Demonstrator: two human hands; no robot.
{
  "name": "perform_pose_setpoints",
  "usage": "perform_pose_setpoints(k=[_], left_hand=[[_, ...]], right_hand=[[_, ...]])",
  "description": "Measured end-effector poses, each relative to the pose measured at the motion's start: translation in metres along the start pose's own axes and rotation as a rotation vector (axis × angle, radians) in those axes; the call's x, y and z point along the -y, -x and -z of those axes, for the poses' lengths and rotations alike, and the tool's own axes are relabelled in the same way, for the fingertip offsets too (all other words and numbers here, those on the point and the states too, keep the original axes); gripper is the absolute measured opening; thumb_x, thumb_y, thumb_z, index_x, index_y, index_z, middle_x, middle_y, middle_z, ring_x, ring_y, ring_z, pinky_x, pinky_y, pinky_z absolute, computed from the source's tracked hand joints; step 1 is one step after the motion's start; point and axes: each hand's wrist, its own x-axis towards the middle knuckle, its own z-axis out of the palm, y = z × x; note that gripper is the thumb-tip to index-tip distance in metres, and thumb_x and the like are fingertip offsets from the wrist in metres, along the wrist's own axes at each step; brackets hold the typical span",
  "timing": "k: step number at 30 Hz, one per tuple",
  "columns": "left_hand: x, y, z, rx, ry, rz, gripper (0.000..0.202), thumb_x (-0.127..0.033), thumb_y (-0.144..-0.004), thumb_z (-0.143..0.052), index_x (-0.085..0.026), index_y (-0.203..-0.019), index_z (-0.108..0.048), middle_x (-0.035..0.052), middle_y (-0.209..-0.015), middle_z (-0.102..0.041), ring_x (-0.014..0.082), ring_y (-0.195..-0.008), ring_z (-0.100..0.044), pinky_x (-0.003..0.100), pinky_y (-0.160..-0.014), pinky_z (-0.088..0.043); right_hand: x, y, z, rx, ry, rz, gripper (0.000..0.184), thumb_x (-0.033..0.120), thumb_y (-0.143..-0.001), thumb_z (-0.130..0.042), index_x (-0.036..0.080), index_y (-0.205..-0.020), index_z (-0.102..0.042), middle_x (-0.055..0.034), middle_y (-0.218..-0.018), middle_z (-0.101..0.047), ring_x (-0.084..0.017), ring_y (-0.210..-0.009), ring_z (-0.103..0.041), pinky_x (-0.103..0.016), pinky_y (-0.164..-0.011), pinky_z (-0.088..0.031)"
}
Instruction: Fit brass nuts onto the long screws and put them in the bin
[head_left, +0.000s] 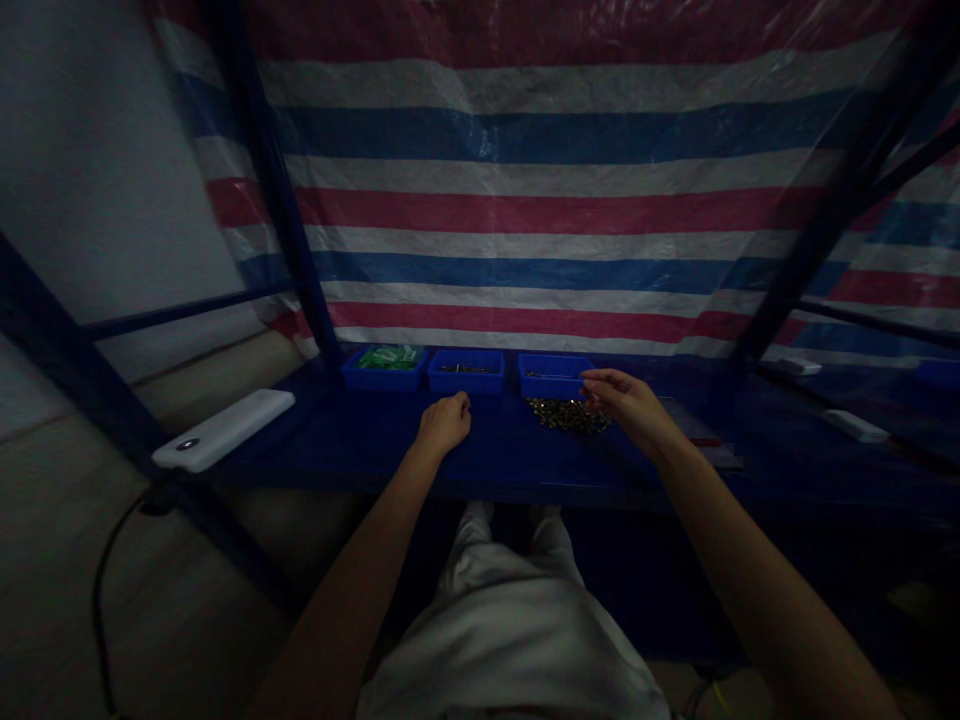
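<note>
My left hand (pixel 446 420) rests on the dark blue table (pixel 360 445), its fingers curled into a loose fist just in front of the middle blue tray (pixel 466 371); what it holds, if anything, is hidden. My right hand (pixel 626 402) hovers over a pile of small metal parts (pixel 566 414) lying on the table, fingers bent and pinched toward the right blue tray (pixel 553 373). The left blue tray (pixel 386 364) holds green pieces. The middle and right trays hold a few small dark parts.
A white flat device (pixel 223 428) with a cable lies at the table's left corner. Dark blue frame posts (pixel 274 190) rise at both sides. A striped tarp (pixel 540 170) hangs behind. More white items (pixel 853 426) sit on the right bench.
</note>
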Motion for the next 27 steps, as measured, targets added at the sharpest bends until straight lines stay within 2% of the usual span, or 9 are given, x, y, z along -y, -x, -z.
perform_pose_setpoints(k=[3,6,10,15,18,21,25,27], left_hand=[[0.000,0.000,0.001,0.004,-0.001,0.004,0.023,-0.023,-0.081,-0.041,-0.023,-0.098,-0.056,0.0040,-0.093,-0.066,0.0176,-0.085,-0.062,0.027,-0.073,-0.044],[0.001,0.000,0.000,0.007,-0.004,-0.003,0.024,-0.023,-0.081,-0.040,-0.023,-0.099,-0.056,0.0045,-0.093,-0.066,0.0180,-0.086,-0.062,0.027,-0.073,-0.045],[0.003,-0.001,-0.003,-0.002,-0.004,-0.012,0.024,-0.023,-0.081,-0.040,-0.024,-0.098,-0.056,0.0044,-0.092,-0.066,0.0184,-0.085,-0.062,0.028,-0.072,-0.045],[0.003,-0.001,-0.003,-0.006,0.003,-0.005,0.024,-0.024,-0.080,-0.041,-0.024,-0.098,-0.057,0.0039,-0.093,-0.066,0.0181,-0.085,-0.061,0.027,-0.073,-0.044],[0.002,0.000,-0.002,0.001,0.009,-0.002,0.023,-0.023,-0.080,-0.041,-0.024,-0.098,-0.056,0.0035,-0.093,-0.066,0.0178,-0.084,-0.061,0.027,-0.072,-0.044],[0.001,0.000,-0.001,0.013,0.006,0.010,0.024,-0.023,-0.080,-0.041,-0.024,-0.098,-0.056,0.0037,-0.093,-0.066,0.0178,-0.085,-0.061,0.027,-0.073,-0.044],[0.000,0.000,0.001,0.015,0.002,0.007,0.024,-0.023,-0.080,-0.041,-0.024,-0.099,-0.056,0.0037,-0.093,-0.066,0.0178,-0.086,-0.061,0.027,-0.073,-0.044],[-0.001,0.001,0.003,0.020,0.005,0.016,0.024,-0.023,-0.080,-0.041,-0.024,-0.099,-0.056,0.0035,-0.093,-0.066,0.0177,-0.086,-0.061,0.027,-0.073,-0.044]], right_hand=[[0.006,-0.011,0.002,-0.088,0.072,0.117,0.030,0.034,-0.058,-0.073,0.018,-0.081,-0.060,0.0006,-0.064,-0.061,-0.012,-0.056,-0.056,-0.028,-0.060,-0.046],[0.015,-0.022,0.002,-0.220,0.114,0.318,0.028,0.033,-0.058,-0.073,0.018,-0.076,-0.056,0.0010,-0.066,-0.059,-0.013,-0.060,-0.057,-0.029,-0.063,-0.047],[0.034,-0.027,0.000,-0.406,0.257,0.625,0.025,0.037,-0.068,-0.066,0.019,-0.080,-0.055,-0.0009,-0.075,-0.060,-0.014,-0.069,-0.057,-0.031,-0.067,-0.047],[0.054,-0.024,-0.010,-0.520,0.399,0.820,0.021,0.037,-0.079,-0.055,0.020,-0.090,-0.056,-0.0020,-0.082,-0.060,-0.014,-0.075,-0.057,-0.030,-0.070,-0.047],[0.051,-0.028,-0.018,-0.542,0.434,0.859,0.020,0.035,-0.082,-0.051,0.021,-0.094,-0.056,-0.0027,-0.087,-0.060,-0.014,-0.078,-0.057,-0.031,-0.072,-0.046],[0.037,-0.037,-0.023,-0.551,0.476,0.850,0.023,0.035,-0.084,-0.047,0.020,-0.098,-0.056,-0.0038,-0.091,-0.061,-0.015,-0.082,-0.057,-0.033,-0.075,-0.045],[0.000,-0.052,-0.024,-0.535,0.582,0.725,0.026,0.035,-0.085,-0.043,0.019,-0.099,-0.057,-0.0079,-0.096,-0.062,-0.018,-0.089,-0.056,-0.033,-0.080,-0.042],[-0.022,-0.057,-0.022,-0.466,0.708,0.637,0.026,0.034,-0.084,-0.042,0.018,-0.097,-0.058,-0.0098,-0.096,-0.063,-0.020,-0.090,-0.056,-0.037,-0.083,-0.040]])
